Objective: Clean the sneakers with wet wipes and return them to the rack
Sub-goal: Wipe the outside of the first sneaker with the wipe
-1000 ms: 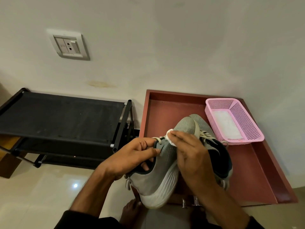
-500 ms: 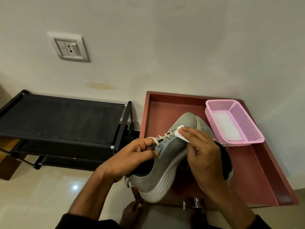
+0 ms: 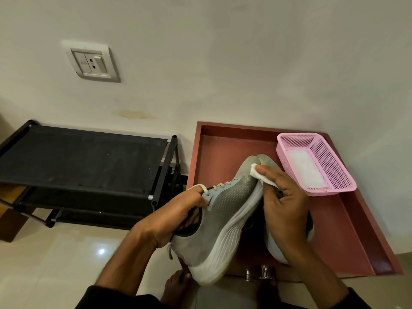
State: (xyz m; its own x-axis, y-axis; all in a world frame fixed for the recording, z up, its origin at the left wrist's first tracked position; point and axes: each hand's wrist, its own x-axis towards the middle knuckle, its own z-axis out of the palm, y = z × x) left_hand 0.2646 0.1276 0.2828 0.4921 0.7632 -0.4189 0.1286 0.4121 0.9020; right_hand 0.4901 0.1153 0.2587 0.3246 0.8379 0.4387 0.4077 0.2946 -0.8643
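Left hand [image 3: 178, 212] grips the sneaker [image 3: 225, 210] by its collar, toe pointing away, where the right hand [image 3: 283, 206] pinches the wipe [image 3: 258, 175].

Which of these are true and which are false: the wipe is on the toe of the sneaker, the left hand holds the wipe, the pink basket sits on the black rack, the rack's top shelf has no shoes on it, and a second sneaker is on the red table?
1. The white wipe is pressed on the toe end of the grey sneaker. True.
2. The left hand holds the wipe. False: the right hand holds it; the left hand grips the sneaker at its opening.
3. The pink basket sits on the black rack. False: it sits on the red table.
4. The rack's top shelf carries no shoes. True.
5. A second sneaker lies on the red table behind the right hand. True.
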